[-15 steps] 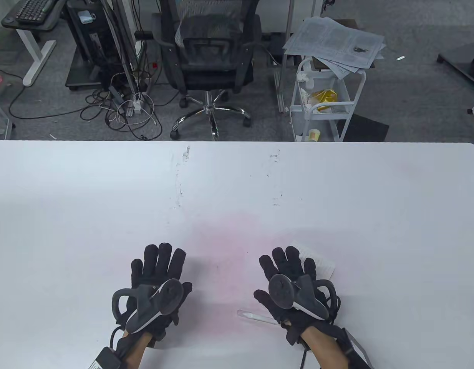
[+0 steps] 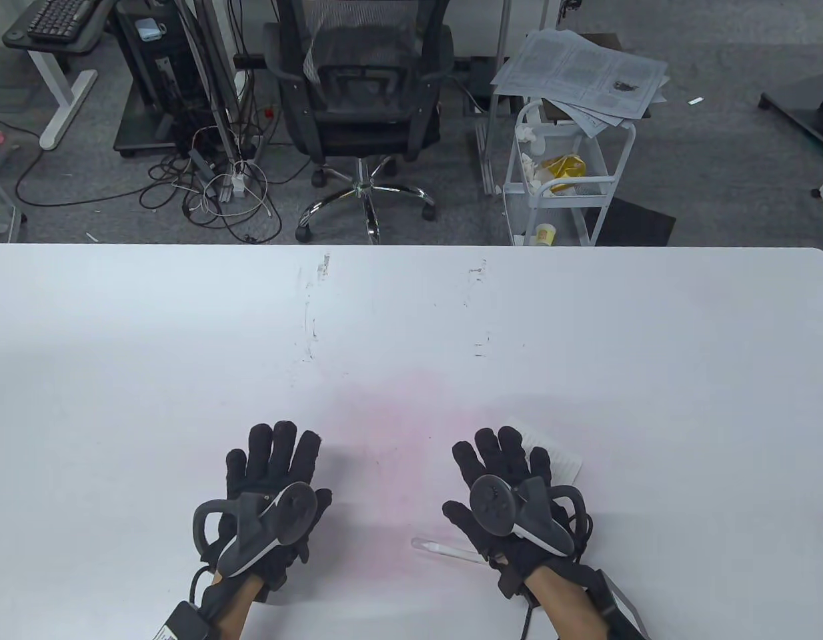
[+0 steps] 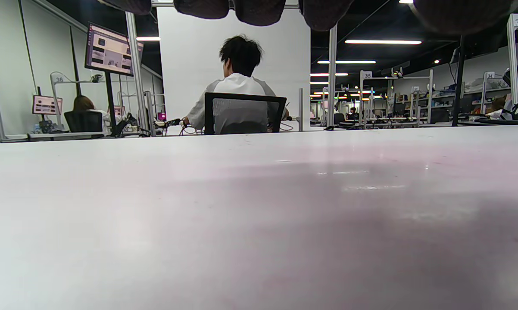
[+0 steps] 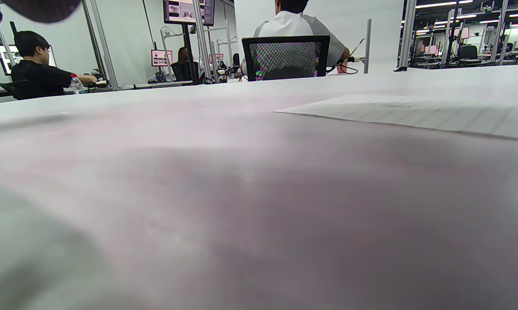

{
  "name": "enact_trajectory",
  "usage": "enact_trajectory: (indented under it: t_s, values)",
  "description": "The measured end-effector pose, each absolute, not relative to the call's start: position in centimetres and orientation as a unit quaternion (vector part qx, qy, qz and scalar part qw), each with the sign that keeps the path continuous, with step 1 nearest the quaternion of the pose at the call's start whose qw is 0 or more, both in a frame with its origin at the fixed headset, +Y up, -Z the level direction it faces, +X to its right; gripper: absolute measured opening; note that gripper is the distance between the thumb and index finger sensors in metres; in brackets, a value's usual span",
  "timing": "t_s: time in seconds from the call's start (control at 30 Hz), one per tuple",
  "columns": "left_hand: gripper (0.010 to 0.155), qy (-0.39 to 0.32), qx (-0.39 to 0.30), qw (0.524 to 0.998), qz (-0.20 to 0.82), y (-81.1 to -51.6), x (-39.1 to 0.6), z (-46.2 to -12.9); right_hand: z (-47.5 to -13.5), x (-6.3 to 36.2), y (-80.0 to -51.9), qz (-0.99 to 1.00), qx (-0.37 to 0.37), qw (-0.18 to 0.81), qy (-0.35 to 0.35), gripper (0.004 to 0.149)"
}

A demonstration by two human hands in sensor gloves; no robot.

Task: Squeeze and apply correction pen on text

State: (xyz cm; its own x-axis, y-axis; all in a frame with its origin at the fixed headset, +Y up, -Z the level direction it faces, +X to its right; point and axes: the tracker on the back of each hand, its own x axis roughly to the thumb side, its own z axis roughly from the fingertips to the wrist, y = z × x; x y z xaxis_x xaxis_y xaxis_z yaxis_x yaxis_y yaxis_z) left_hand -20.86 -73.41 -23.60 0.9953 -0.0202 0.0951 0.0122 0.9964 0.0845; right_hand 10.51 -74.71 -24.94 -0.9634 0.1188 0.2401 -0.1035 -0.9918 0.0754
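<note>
Both gloved hands lie flat, palms down, on the white table [image 2: 411, 313] near its front edge. My left hand [image 2: 273, 467] has its fingers spread and holds nothing. My right hand [image 2: 501, 467] also lies flat with fingers spread. A slim white correction pen [image 2: 445, 550] with a clear cap lies on the table, its right end hidden under my right palm. A small sheet of paper with printed text [image 2: 551, 453] lies under and beyond my right fingers; it also shows in the right wrist view [image 4: 435, 112].
The tabletop has a faint pink stain [image 2: 398, 427] between the hands and scuff marks [image 2: 311, 313] further back. Beyond the far edge stand an office chair [image 2: 361, 100] and a white cart [image 2: 571, 173] with papers.
My right hand has shifted very slightly; otherwise nothing has visibly changed.
</note>
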Motion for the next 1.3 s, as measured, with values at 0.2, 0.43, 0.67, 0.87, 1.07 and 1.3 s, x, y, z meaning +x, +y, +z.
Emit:
enact_trajectory:
  t_s: [0.2, 0.43, 0.67, 0.87, 1.07, 1.3]
  values:
    - [0.079, -0.049, 0.04, 0.998, -0.01, -73.4, -20.9, -23.7, -25.0, 10.5, -74.7, 0.99, 0.123, 0.057, 0.032, 0.08]
    - [0.078, -0.049, 0.042, 0.998, -0.01, -73.4, -20.9, -23.7, -24.9, 10.5, -74.7, 0.99, 0.125, 0.054, 0.029, 0.08]
    - [0.078, -0.049, 0.04, 0.998, -0.012, -73.4, -20.9, -23.6, -24.9, 10.5, -74.8, 0.99, 0.125, 0.054, 0.03, 0.08]
    - [0.078, -0.047, 0.04, 0.998, -0.013, -73.4, -20.9, -23.6, -24.9, 10.5, -74.7, 0.99, 0.125, 0.054, 0.026, 0.08]
    - [0.078, -0.046, 0.035, 0.998, -0.016, -73.5, -20.8, -23.6, -25.0, 11.0, -74.7, 0.991, 0.116, 0.06, 0.026, 0.079]
    - [0.078, -0.044, 0.034, 0.998, -0.016, -73.5, -20.9, -23.5, -25.5, 13.4, -74.1, 0.995, 0.074, 0.064, 0.011, 0.079]
